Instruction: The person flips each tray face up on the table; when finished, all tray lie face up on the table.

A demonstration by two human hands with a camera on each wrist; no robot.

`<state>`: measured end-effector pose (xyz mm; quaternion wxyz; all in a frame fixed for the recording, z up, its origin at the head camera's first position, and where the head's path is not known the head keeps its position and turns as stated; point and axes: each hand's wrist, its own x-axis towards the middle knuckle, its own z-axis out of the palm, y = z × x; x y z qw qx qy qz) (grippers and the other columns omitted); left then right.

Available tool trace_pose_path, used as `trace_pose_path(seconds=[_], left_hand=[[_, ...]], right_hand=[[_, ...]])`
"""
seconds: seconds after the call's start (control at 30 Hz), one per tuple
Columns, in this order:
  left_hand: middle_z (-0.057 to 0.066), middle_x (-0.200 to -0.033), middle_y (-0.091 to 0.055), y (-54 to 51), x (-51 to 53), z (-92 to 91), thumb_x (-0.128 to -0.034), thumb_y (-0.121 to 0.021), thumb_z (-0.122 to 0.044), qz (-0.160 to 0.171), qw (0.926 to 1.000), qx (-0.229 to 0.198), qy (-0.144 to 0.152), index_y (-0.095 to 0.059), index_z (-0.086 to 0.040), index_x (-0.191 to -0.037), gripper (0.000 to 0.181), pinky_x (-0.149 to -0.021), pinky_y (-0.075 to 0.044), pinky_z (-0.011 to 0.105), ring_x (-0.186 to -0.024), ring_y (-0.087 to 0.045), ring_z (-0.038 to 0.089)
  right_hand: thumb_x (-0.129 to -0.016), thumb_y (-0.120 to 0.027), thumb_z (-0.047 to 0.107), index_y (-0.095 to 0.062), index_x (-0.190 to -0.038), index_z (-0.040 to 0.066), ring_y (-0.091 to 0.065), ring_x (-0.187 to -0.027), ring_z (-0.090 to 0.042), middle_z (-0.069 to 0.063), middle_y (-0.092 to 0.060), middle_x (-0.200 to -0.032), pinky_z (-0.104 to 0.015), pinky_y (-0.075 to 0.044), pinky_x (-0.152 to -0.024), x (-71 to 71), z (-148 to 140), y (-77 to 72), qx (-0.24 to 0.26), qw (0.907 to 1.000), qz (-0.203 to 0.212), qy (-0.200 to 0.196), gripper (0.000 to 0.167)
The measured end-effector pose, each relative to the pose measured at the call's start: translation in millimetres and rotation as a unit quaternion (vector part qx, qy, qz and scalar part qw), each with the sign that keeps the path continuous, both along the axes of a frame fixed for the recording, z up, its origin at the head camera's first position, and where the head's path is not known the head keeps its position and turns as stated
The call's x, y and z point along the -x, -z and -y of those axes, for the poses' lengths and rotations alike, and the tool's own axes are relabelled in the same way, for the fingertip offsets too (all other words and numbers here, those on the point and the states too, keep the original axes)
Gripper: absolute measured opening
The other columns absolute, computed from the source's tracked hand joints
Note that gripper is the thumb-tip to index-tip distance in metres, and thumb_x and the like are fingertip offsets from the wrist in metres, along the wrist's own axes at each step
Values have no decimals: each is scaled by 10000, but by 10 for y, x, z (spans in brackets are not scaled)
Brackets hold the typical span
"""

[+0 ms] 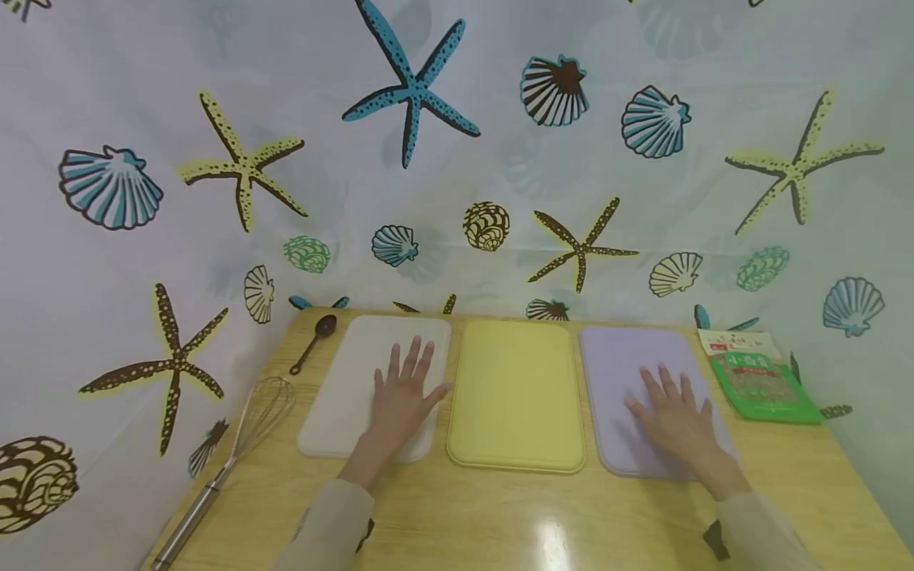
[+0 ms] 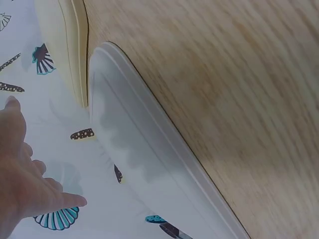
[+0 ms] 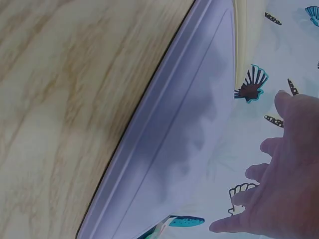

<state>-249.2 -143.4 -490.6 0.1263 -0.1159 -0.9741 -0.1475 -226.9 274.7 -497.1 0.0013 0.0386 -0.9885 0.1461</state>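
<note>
In the head view my left hand [image 1: 401, 403] is over a white rectangular board [image 1: 343, 396] with rounded corners. Its fingers are spread, and the left wrist view shows this hand [image 2: 30, 174] raised above the white board [image 2: 124, 119], which carries a shadow. Likewise, my right hand [image 1: 678, 420] is over a lavender board [image 1: 621, 373], fingers spread and holding nothing. From the right wrist, the hand [image 3: 284, 174] appears apart from the lavender board [image 3: 174, 129], on which a shadow falls. Between the two hands lies a yellow board [image 1: 516, 396].
A metal whisk [image 1: 228, 464] and a dark spoon [image 1: 314, 342] lie left of the white board. Right of the lavender board is a green packet [image 1: 767, 388] with a pale packet [image 1: 739, 342] behind it. A patterned curtain [image 1: 457, 182] surrounds the wooden table [image 1: 500, 523].
</note>
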Motion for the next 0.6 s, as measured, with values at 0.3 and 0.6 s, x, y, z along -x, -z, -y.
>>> trace_pose_path(seconds=[0.3,0.6], left_hand=[[102,-1605,-131,-21,25,-80,-938,-513,-541,380,9991,125,155,-201,-139,-1547,794,-1048,-180,730,-1451,-28,403],[103,-1604,-140,-113,30,-242,-935,-519,-539,528,9980,172,301,-242,-124,-1536,781,-1053,-181,726,-1453,-37,396]], right_hand=[[-985,-312,595,-214,-1522,80,-46,-1369,-577,-275,-140,-1551,-823,-73,-964,-9,-173,82,-70,10000,-31,44,750],[-979,-306,609,-223,-1514,68,-71,-1356,-590,-296,-143,-1538,-829,-73,-952,-15,-301,78,-93,9997,-89,197,765]])
